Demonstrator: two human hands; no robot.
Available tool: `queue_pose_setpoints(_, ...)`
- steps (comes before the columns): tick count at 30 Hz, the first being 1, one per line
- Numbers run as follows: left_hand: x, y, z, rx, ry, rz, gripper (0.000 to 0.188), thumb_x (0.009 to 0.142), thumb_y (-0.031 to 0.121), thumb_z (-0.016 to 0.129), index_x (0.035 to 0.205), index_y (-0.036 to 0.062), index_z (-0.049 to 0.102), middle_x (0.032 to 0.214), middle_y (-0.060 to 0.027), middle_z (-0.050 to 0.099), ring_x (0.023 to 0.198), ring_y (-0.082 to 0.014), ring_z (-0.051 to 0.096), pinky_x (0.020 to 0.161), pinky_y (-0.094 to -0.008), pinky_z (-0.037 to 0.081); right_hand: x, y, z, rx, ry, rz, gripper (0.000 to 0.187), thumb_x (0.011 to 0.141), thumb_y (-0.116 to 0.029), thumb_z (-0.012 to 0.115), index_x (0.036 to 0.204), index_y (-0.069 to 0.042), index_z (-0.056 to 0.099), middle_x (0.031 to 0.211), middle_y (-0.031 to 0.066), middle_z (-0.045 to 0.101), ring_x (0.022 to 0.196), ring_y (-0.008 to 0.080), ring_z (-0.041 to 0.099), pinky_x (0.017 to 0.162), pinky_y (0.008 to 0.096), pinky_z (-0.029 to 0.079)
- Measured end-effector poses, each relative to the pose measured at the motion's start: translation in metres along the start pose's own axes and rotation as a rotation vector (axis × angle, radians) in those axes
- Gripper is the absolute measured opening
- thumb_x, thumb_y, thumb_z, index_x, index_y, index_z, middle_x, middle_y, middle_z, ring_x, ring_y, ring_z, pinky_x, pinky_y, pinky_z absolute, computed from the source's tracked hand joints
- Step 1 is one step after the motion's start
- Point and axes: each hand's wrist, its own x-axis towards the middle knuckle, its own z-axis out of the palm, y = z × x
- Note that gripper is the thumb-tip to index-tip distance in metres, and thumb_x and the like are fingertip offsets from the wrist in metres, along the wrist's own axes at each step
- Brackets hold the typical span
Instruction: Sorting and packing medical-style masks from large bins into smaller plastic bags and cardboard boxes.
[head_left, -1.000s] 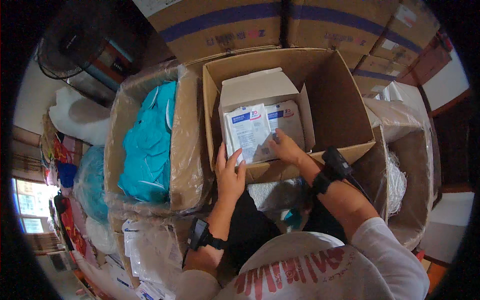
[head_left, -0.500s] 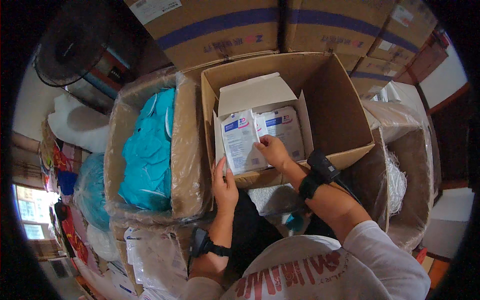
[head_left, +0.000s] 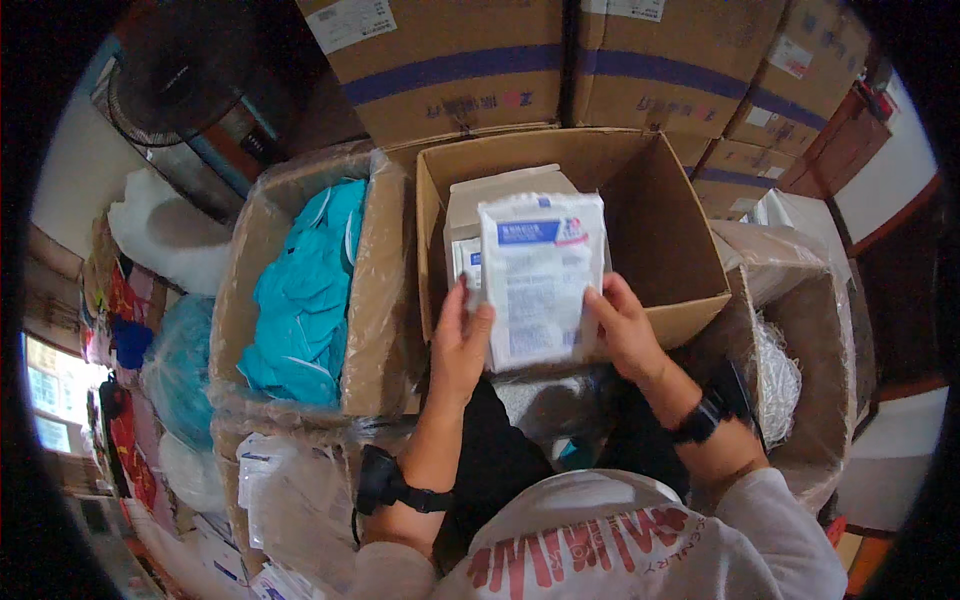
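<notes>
A flat white packet with a blue band and printed text is held up over the front of the open cardboard box. My right hand pinches its lower right edge. My left hand grips the lower left edge, its thumb against the packet and its fingertips partly behind it. Behind the packet stands a small white carton with its flap raised, inside the large box. Another white packet shows in that carton, mostly hidden by the held one.
To the left a plastic-lined box holds a pile of teal pieces. On the right, another lined box contains white stringy material. Stacked cartons rise behind, and a black fan stands at the far left.
A packet has been lifted from the white carton and brought nearer. My right hand has shifted to its right edge, while my left hand has moved slightly right to its left edge.
</notes>
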Motion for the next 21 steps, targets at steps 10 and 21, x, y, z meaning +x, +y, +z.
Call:
queue_pose_setpoints(10, -0.053, 0.047, 0.029, 0.425, -0.55, -0.079, 0.028, 0.084, 0.025, 0.055, 0.102, 0.0044, 0.055, 0.088, -0.0139, 0.062, 0.083, -0.0262, 0.06, 0.072, -0.0322, 0.045, -0.105, 0.016, -0.074, -0.168, -0.086, -0.143, 0.051, 0.083, -0.022, 0.059, 0.124, -0.003, 0.036, 0.115, 0.0084, 0.047, 0.104, 0.0186, 0.045, 0.09, 0.0326, 0.037)
queue_pose_setpoints(21, -0.105, 0.081, 0.036, 0.925, -0.917, 0.413, 0.017, 0.084, 0.023, 0.049, 0.081, 0.0071, 0.055, 0.077, -0.0125, 0.057, 0.073, -0.032, 0.056, 0.061, -0.0427, 0.042, -0.115, -0.049, -0.027, -1.254, -1.044, -0.19, 0.044, 0.086, -0.044, 0.042, 0.075, -0.004, 0.058, 0.071, 0.0193, 0.058, 0.069, 0.0392, 0.055, 0.062, 0.0449, 0.043)
